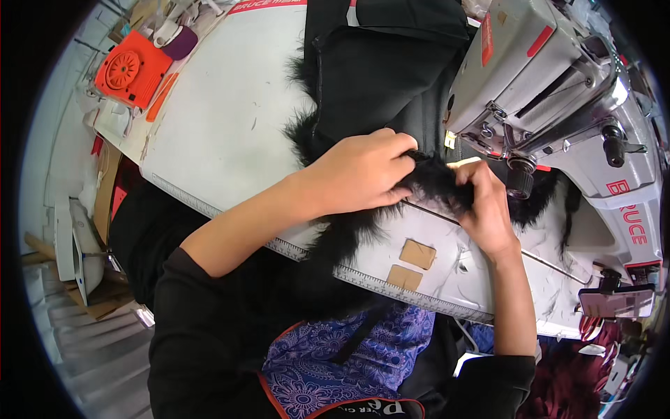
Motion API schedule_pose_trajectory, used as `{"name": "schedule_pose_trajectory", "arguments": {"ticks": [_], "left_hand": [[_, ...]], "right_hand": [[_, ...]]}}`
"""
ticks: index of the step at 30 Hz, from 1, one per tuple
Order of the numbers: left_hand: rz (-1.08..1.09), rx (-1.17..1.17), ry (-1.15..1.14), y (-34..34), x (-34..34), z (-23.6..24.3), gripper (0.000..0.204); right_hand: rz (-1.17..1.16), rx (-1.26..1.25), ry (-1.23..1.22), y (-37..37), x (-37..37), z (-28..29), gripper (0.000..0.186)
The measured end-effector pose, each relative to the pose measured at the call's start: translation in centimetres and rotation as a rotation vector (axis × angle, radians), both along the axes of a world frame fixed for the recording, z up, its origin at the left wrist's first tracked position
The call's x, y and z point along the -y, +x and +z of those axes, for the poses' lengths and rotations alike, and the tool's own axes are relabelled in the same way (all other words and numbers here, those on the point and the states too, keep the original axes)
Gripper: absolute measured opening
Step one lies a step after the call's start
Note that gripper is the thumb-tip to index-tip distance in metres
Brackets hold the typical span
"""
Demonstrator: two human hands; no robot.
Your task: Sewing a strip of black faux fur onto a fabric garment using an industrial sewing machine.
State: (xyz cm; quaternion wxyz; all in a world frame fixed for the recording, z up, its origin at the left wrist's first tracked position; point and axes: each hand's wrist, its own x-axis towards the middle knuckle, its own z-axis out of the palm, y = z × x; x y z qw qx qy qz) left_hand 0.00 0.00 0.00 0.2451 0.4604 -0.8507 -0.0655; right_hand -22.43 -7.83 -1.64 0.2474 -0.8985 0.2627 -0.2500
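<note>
Black fur trim (436, 183) stretches between my two hands, just in front of the sewing machine's needle area. My left hand (370, 171) is closed on the trim, its fingers curled over the edge where fur meets smooth black fabric (377, 77). With bent fingers and thumb, my right hand (485, 206) pinches the same trim closer to the machine. The fabric lies spread on the white table behind my left hand, fur showing along its left border. More fur hangs over the table's front edge below my left wrist. The white sewing machine (516, 77) stands at the right.
A measuring tape strip (307, 255) runs along the front edge of the white table (230, 112). Two tan rectangular patches (419, 254) sit near that edge. An orange device (129, 70) with a round grille stands at far left, and a phone (618, 302) is at far right.
</note>
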Motion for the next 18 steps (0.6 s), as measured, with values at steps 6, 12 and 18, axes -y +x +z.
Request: {"name": "schedule_pose_trajectory", "arguments": {"ticks": [6,12,18], "left_hand": [[0.068,0.111,-0.195,-1.1,0.6,-1.0,0.012],[0.042,-0.142,-0.161,-0.6,0.3,-1.3,0.017],[0.036,-0.342,0.065,0.2,0.5,-0.4,0.021]], "right_hand": [[0.136,-0.066,-0.354,0.8,-0.4,1.4,0.032],[-0.008,0.006,-0.489,2.3,-1.4,0.6,0.029],[0.022,-0.007,-0.469,2.5,-1.3,0.3,0.027]]}}
